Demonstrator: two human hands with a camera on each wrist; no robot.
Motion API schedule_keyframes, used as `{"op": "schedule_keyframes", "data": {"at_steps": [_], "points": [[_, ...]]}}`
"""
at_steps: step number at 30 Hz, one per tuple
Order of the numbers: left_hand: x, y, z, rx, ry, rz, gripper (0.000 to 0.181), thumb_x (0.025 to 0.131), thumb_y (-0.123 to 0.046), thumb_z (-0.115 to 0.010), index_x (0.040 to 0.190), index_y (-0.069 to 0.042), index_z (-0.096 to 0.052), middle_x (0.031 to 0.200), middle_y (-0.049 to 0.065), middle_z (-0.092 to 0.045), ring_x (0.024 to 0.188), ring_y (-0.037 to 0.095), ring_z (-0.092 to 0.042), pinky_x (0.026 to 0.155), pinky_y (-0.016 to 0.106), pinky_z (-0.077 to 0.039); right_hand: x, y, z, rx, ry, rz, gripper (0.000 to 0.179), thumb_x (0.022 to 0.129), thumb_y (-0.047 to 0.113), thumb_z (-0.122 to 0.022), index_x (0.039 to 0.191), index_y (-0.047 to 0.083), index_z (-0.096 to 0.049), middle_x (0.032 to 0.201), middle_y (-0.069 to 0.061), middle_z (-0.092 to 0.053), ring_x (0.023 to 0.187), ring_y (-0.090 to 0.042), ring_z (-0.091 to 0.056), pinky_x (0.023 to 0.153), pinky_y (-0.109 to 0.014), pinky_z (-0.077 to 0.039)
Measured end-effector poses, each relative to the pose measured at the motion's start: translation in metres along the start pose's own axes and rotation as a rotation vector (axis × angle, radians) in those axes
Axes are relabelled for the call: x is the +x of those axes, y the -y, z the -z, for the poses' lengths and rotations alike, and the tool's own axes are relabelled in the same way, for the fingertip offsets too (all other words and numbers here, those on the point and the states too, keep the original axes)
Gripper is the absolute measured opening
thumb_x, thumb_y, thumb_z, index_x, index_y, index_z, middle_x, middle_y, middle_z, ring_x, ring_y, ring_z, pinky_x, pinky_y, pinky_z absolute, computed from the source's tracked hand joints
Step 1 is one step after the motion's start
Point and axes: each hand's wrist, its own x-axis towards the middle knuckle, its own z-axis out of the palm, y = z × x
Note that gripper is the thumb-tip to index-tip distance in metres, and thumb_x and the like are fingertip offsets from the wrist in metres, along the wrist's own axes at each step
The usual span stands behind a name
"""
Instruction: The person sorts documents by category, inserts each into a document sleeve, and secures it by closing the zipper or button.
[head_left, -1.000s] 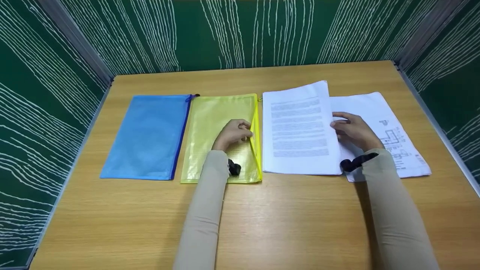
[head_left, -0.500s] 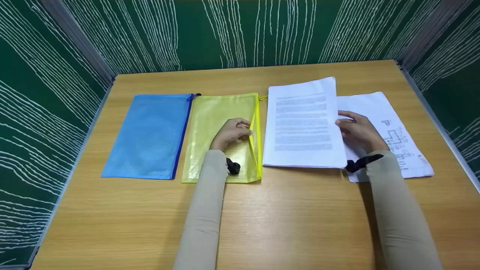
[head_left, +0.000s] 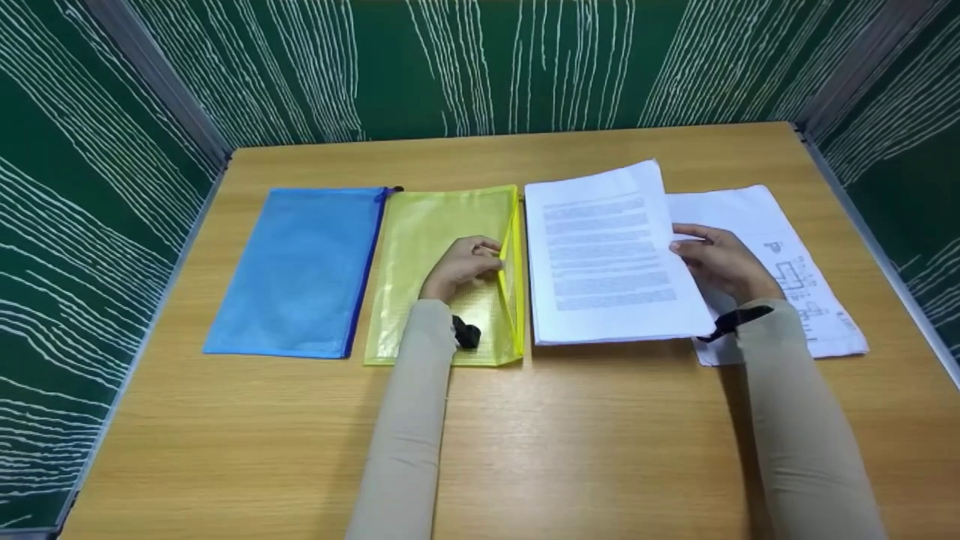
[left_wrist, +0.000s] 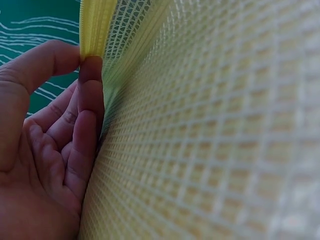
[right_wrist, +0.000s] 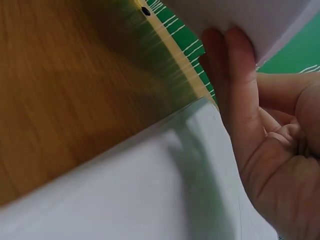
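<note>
A yellow mesh zip pouch [head_left: 420,225] lies on the table with its right side parted. My left hand [head_left: 465,266] pinches the zipper edge of its upper layer between thumb and fingers; the left wrist view shows the yellow zipper tape [left_wrist: 95,30] in that pinch. My right hand [head_left: 724,262] holds a stack of printed sheets [head_left: 607,255] by its right edge, thumb on top and fingers beneath. The stack is tilted, raised at the right, with its left edge close beside the pouch opening. In the right wrist view the fingers [right_wrist: 242,65] press against the stack's underside.
A blue zip pouch [head_left: 300,270] lies flat to the left of the yellow one. Other papers with drawings [head_left: 795,300] lie at the right, partly under my right hand. Green walls with white lines [head_left: 480,67] border the wooden table [head_left: 570,435].
The stack of sheets rose and shifted right, then its far end came back left and down while the near end swung right. My left hand keeps its pinch, and the pouch mouth is slightly wider.
</note>
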Motion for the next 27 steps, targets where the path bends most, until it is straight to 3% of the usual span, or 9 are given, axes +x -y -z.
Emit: {"op": "schedule_keyframes", "data": {"at_steps": [14,19,27], "points": [[-0.0012,0.0,-0.0003,0.002,0.019,-0.026,0.039,0.078,-0.006,-0.065,0.115,-0.002,-0.054,0.062,-0.003,-0.042,0.062,0.016,-0.042,0.061,0.028,-0.04,0.0008,0.0005,0.0029,0.017,0.124,0.04,0.051,0.088,0.01,-0.058,0.135,0.005,-0.039,0.096,-0.004,-0.068,0.08,-0.017,-0.066,0.063,-0.026,-0.052],[-0.0013,0.0003,-0.0006,-0.002,0.024,-0.042,0.038,0.078,-0.005,-0.064,0.114,-0.001,-0.053,0.062,-0.001,-0.047,0.061,0.016,-0.044,0.061,0.028,-0.041,0.0019,0.0006,0.0029,0.004,0.107,0.028,0.055,0.086,0.012,-0.061,0.135,0.004,-0.038,0.094,-0.003,-0.068,0.08,-0.017,-0.066,0.063,-0.026,-0.052],[-0.0008,-0.0008,-0.0018,0.002,0.019,-0.01,0.043,0.079,-0.006,-0.064,0.12,0.0,-0.051,0.071,0.001,-0.05,0.068,0.021,-0.044,0.066,0.034,-0.042,0.0024,0.0002,0.0046,-0.02,0.077,0.007,0.057,0.086,0.015,-0.062,0.136,0.005,-0.038,0.094,-0.002,-0.068,0.08,-0.017,-0.066,0.063,-0.026,-0.052]]}}
